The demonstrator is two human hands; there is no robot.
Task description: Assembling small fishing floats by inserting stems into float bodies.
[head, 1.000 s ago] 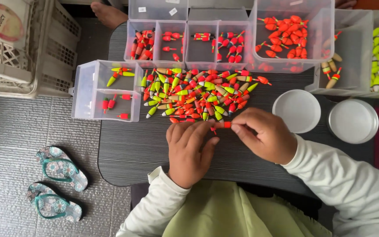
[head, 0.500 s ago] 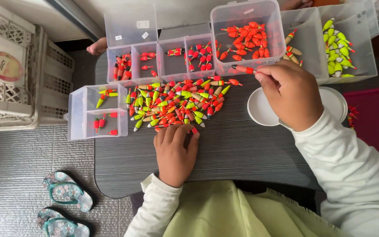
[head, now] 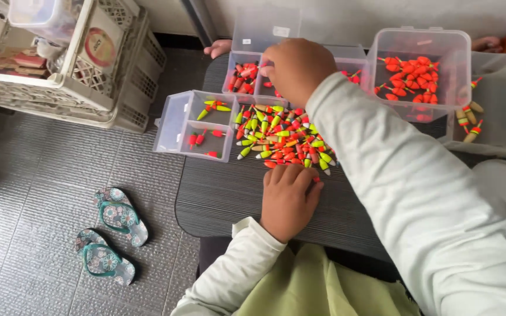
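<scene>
Fishing floats [head: 282, 137], red, orange and yellow-green, lie heaped on the dark surface [head: 224, 193] between a small clear tray [head: 174, 120] and a tall clear tub [head: 420, 70]. The left hand [head: 288, 199] rests flat at the near edge of the heap, fingers [head: 291, 175] loosely curled and touching the nearest floats. The right hand [head: 297, 67] reaches over a clear divided box [head: 244, 76]; whether its fingers hold anything cannot be told. Flip-flops [head: 109, 234] lie on the floor

Left hand [head: 288, 199] beside float pile [head: 279, 137], right hand [head: 297, 67] over divided clear box [head: 253, 76]
</scene>
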